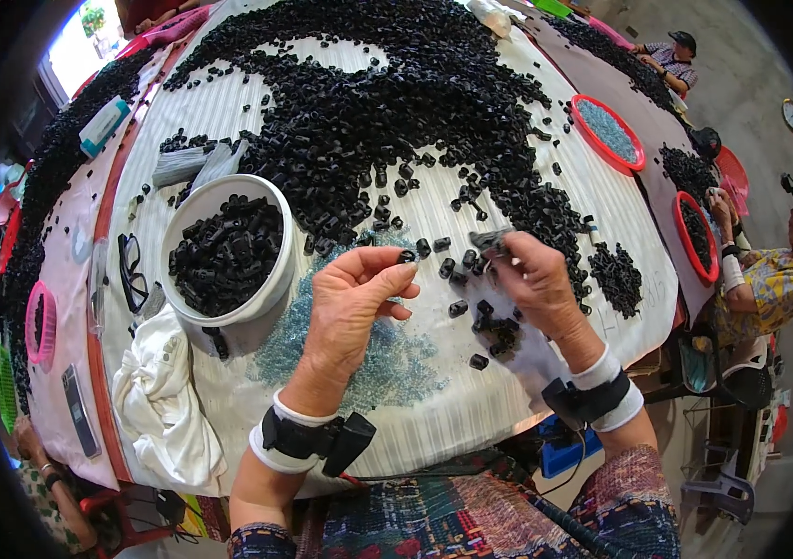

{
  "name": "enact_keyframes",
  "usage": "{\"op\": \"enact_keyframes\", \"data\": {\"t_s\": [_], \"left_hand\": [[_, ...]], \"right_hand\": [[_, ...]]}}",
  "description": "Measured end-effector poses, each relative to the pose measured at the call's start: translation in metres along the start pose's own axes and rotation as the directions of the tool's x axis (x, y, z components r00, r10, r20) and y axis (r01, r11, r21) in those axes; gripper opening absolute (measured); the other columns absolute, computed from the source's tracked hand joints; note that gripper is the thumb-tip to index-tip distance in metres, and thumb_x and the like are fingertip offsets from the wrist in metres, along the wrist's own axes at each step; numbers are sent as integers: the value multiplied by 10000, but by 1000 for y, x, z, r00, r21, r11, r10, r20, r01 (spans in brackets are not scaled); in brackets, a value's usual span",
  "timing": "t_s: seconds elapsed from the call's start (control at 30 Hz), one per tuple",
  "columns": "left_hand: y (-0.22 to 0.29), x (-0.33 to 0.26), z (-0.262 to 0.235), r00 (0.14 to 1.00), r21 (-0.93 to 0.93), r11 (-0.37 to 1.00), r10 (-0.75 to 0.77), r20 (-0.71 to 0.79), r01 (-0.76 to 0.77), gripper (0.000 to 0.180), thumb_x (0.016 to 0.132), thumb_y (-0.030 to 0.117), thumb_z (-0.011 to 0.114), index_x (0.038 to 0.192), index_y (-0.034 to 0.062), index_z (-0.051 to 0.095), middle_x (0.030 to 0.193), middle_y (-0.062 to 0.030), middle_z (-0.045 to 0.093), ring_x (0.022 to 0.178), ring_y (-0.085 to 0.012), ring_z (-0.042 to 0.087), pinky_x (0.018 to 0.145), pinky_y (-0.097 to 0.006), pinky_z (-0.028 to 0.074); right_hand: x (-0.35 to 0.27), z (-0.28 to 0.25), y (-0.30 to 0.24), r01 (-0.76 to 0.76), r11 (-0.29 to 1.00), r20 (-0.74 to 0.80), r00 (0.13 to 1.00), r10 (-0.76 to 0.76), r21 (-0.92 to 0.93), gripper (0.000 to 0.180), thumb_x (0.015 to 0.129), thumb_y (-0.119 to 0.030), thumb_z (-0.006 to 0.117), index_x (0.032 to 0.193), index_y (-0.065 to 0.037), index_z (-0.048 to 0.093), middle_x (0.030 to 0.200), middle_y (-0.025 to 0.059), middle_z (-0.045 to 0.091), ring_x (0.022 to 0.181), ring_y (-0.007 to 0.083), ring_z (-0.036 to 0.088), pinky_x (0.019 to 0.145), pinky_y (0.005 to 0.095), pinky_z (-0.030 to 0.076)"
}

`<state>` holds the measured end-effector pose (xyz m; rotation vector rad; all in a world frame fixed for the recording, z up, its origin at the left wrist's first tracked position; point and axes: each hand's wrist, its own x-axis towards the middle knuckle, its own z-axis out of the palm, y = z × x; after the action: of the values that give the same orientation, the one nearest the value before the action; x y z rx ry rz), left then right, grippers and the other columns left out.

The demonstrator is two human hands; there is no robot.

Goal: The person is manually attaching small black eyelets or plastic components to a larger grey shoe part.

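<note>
In front of me, my left hand [345, 312] pinches a small black plastic part [406, 256] between thumb and fingertips. My right hand [538, 287] is to the right of it, slightly smeared by motion. Its fingers are closed around a dark greyish bit that I cannot make out. Below and between the hands lie several loose black parts [458, 308]. Under my left hand spreads a scatter of tiny pale-blue translucent pieces [396, 368]. A large heap of black plastic parts [387, 112] covers the far side of the table.
A white bucket [282, 270] of black parts stands left of my left hand. Beside it are eyeglasses [131, 270], a white cloth [165, 396] and a phone [80, 410]. A red basket [640, 164] holds blue pieces. At neighbouring tables, co-workers sit, one in a yellow patterned shirt [771, 296].
</note>
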<state>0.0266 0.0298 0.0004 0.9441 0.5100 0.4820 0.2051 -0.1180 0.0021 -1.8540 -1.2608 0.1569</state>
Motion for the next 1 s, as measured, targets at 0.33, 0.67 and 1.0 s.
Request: {"op": "enact_keyframes", "data": {"t_s": [0.33, 0.67, 1.0], "left_hand": [[-1, 0, 2, 1000, 21, 1000, -13, -13, 13, 190, 823, 56, 670, 993, 5, 603, 865, -111, 672, 700, -149, 665, 493, -220, 533], [0, 0, 6, 999, 31, 999, -28, -20, 28, 188, 821, 49, 668, 994, 7, 606, 855, -100, 669, 685, -140, 658, 485, -215, 529], [-3, -1, 4, 999, 23, 999, -31, -13, 31, 185, 820, 40, 667, 991, 4, 607, 857, -109, 669, 683, -142, 658, 474, -214, 531]], "right_hand": [[-25, -37, -2, -127, 986, -84, 990, 118, -107, 74, 818, 14, 592, 849, 24, 525, 695, 89, 482, 586, 96, 440, 528, 256, 395], [-45, -43, -4, -336, 942, 19, 942, 335, 30, 80, 824, -18, 587, 819, 12, 513, 607, 25, 509, 533, 52, 434, 481, 237, 383], [-47, -53, -5, -207, 973, -32, 978, 204, -102, 79, 810, 41, 546, 882, 10, 539, 686, 94, 577, 628, 100, 587, 543, 246, 457]]}}
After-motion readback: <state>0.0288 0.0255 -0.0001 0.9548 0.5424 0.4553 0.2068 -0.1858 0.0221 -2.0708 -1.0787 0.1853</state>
